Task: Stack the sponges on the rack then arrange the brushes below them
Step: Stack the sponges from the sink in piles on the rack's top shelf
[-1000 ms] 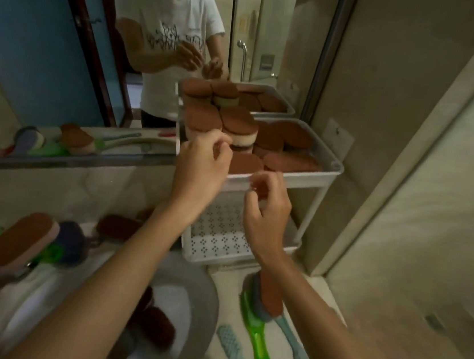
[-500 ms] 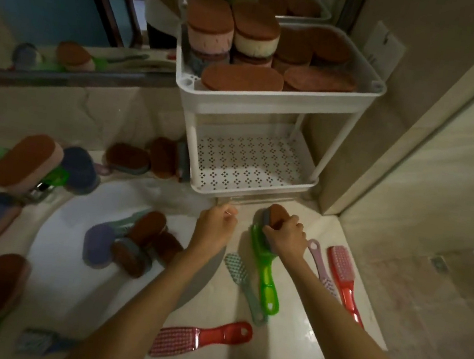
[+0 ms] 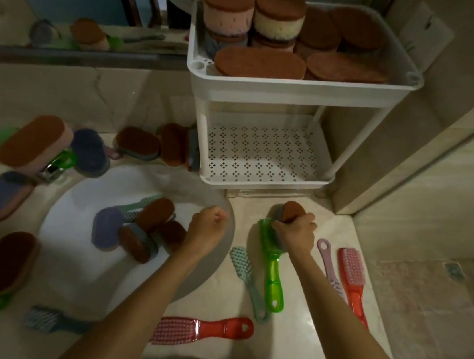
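Brushes [image 3: 202,329] lie nearest on the desk [image 3: 294,335]. Beyond, the right hand [image 3: 296,231] pinches a sponge [image 3: 291,211] resting against the green brush [image 3: 271,268]; the left hand [image 3: 207,228] is curled, holding nothing. Lifting the sponge clear before raising it to the rack [image 3: 297,92] seems wise. No writing is readable.

One rack [image 3: 300,93], two hands, many sponges, at least six brushes

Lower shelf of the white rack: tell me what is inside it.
The lower shelf shows only its bare perforated floor, with no brushes or sponges on it. Its back edge is covered by the sponge-filled top shelf, so that strip cannot be checked.
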The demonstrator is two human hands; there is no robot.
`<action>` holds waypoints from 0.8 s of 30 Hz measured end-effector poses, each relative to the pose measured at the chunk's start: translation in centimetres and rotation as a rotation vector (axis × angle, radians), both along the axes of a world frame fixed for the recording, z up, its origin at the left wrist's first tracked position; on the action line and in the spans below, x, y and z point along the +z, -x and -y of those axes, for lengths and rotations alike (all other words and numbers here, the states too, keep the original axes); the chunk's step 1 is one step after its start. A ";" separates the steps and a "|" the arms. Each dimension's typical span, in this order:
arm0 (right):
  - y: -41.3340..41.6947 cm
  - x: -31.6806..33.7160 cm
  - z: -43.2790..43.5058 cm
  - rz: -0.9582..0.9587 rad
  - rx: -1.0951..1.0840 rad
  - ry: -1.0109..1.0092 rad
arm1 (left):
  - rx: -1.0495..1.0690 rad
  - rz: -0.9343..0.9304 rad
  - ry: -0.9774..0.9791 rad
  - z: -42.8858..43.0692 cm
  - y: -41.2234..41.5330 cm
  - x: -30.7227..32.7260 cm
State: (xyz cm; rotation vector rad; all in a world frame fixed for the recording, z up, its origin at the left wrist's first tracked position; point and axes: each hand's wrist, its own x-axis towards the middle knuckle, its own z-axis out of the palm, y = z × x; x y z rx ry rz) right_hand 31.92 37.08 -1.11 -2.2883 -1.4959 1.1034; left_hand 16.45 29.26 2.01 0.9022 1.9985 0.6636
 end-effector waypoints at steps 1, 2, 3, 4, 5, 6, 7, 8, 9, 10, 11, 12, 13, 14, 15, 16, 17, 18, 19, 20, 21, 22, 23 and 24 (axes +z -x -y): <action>0.0 0.1 0.0 -0.002 -0.016 -0.017 | 0.006 0.028 -0.003 0.0 -0.1 0.0; 0.1 0.3 0.1 0.016 -0.015 -0.053 | 0.013 0.055 -0.010 -0.1 -0.2 0.1; 0.3 0.4 0.2 0.051 -0.001 -0.108 | 0.021 0.073 -0.017 -0.2 -0.3 0.3; 0.4 0.7 0.4 0.090 0.025 -0.179 | 0.031 0.086 -0.020 -0.3 -0.5 0.5; 0.5 1.1 0.5 0.123 0.057 -0.258 | 0.038 0.097 -0.022 -0.4 -0.6 0.7; 0.7 1.5 0.6 0.138 0.089 -0.335 | 0.050 0.112 -0.023 -0.6 -0.7 1.0; 0.8 1.9 0.8 0.129 0.118 -0.394 | 0.068 0.134 -0.028 -0.7 -0.6 1.2; 0.9 2.3 1.1 0.099 0.143 -0.428 | 0.093 0.162 -0.037 -0.8 -0.6 1.5; 1.1 2.7 1.4 0.063 0.170 -0.444 | 0.119 0.190 -0.048 -1.0 -0.5 1.8; 1.4 3.0 2.0 0.035 0.202 -0.453 | 0.144 0.223 -0.055 -1.1 -0.4 2.0; 1.8 3.3 2.6 0.006 0.242 -0.470 | 0.163 0.266 -0.064 -1.2 -0.2 2.2; 2.4 3.5 3.5 -0.036 0.299 -0.495 | 0.178 0.314 -0.074 -1.3 -0.1 2.5; 3.1 3.6 4.3 -0.093 0.378 -0.526 | 0.192 0.362 -0.081 -1.2 0.1 2.9; 4.0 3.8 5.2 -0.154 0.466 -0.548 | 0.212 0.398 -0.084 -1.0 0.4 3.2; 4.9 3.9 5.8 -0.214 0.540 -0.552 | 0.244 0.415 -0.089 -0.7 0.9 3.4; 5.9 4.0 6.4 -0.290 0.587 -0.528 | 0.285 0.417 -0.099 -0.2 1.5 3.7; 6.8 4.2 6.8 -0.391 0.603 -0.476 | 0.329 0.404 -0.109 0.5 2.4 3.8; 7.7 4.4 7.1 -0.506 0.589 -0.397 | 0.367 0.378 -0.113 1.3 3.4 3.9; 8.6 4.7 7.4 -0.615 0.548 -0.295 | 0.394 0.343 -0.104 2.3 4.6 4.0; 9.5 5.0 7.7 -0.710 0.501 -0.185 | 0.416 0.313 -0.095 3.4 5.9 4.0; 10.6 5.1 8.1 -0.762 0.462 -0.084 | 0.433 0.302 -0.097 4.6 7.2 4.2; 11.8 5.0 8.5 -0.775 0.444 0.005 | 0.440 0.299 -0.106 5.8 8.5 4.4; 13.0 4.9 9.2 -0.757 0.465 0.084 | 0.434 0.291 -0.110 7.2 9.7 4.4; 14.4 4.9 10.1 -0.745 0.502 0.149 | 0.425 0.284 -0.109 8.6 10.9 4.5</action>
